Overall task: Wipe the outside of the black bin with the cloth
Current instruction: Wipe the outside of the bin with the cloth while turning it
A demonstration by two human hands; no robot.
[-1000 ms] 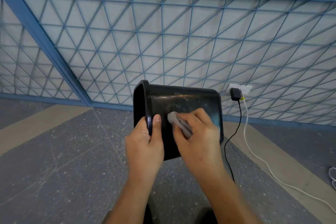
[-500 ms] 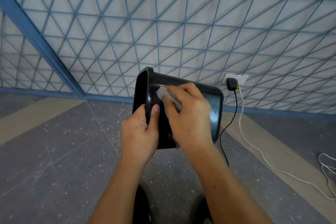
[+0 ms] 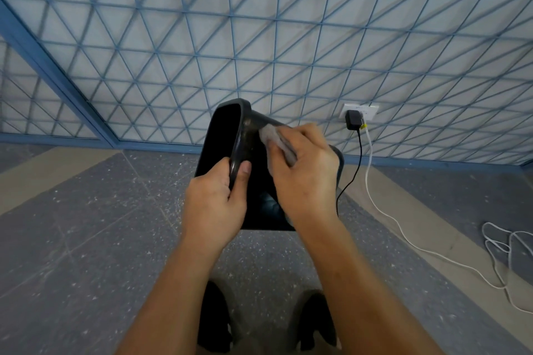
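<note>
The black bin [image 3: 256, 181] is held up in the air on its side, its open mouth turned to the left. My left hand [image 3: 215, 202] grips the near rim, thumb on the outer wall. My right hand [image 3: 305, 173] presses a small grey cloth [image 3: 272, 138] flat against the bin's upper outer wall, close to the rim. Most of the cloth is hidden under my fingers. My right hand also hides the bin's base end.
A wall with a blue lattice grille [image 3: 259, 52] stands right behind the bin. A black charger [image 3: 352, 120] sits in a wall socket to the right; a black cable and a white cable [image 3: 403, 236] trail over the speckled floor. My shoes [image 3: 215, 323] show below.
My right hand has slid the cloth across the bin's outer wall toward the rim and upper edge. The bin has turned a little, its mouth showing more. My left hand keeps its grip.
</note>
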